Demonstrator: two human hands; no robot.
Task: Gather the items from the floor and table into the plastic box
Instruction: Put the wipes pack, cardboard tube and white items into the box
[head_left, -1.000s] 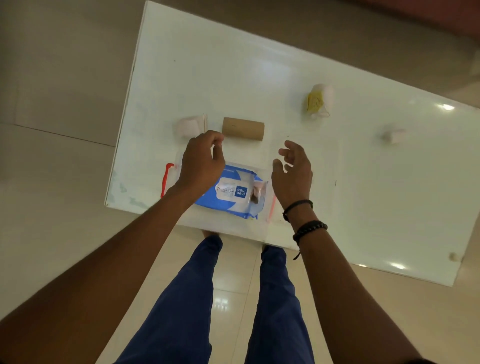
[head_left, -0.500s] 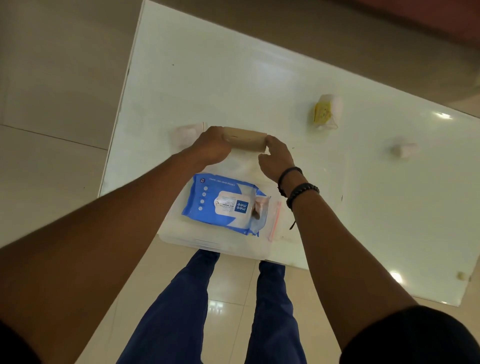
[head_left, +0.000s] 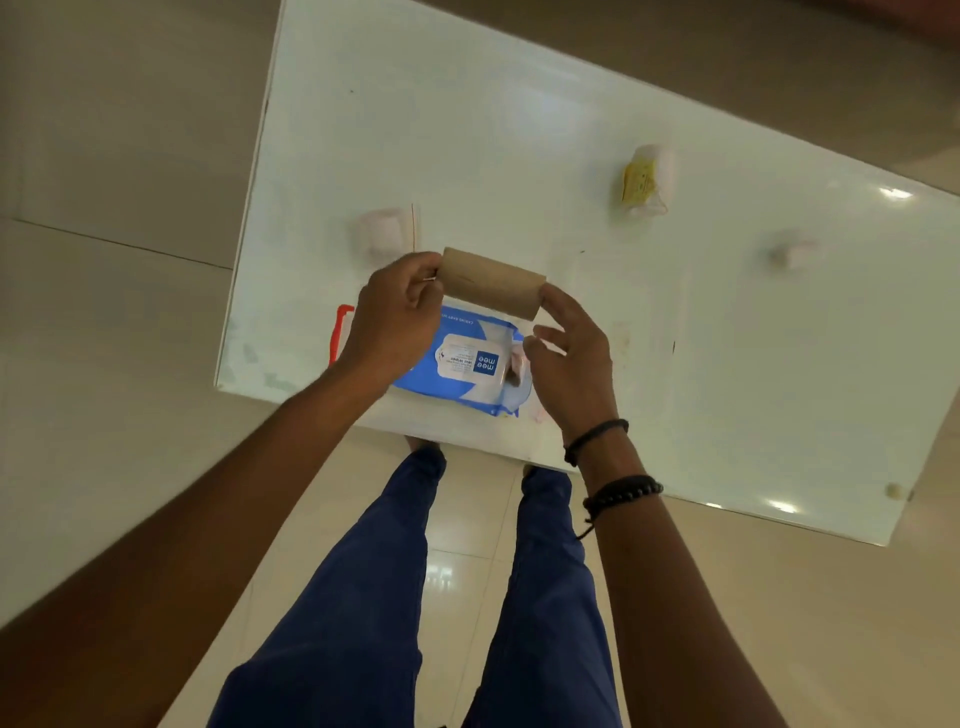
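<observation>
holding the cardboard tube (head_left: 491, 282) endwise between left hand (head_left: 395, 322) and right hand (head_left: 569, 358), you keep it level above the plastic box (head_left: 340, 332).

Both hands (head_left: 395, 317) (head_left: 574, 358) hold a cardboard tube (head_left: 491, 282) above the wipes pack (head_left: 467, 364).

It looked like a room in a home: a shiny tiled floor (head_left: 104, 364), a white tabletop (head_left: 467, 130), and baby wipes (head_left: 467, 364).
</observation>
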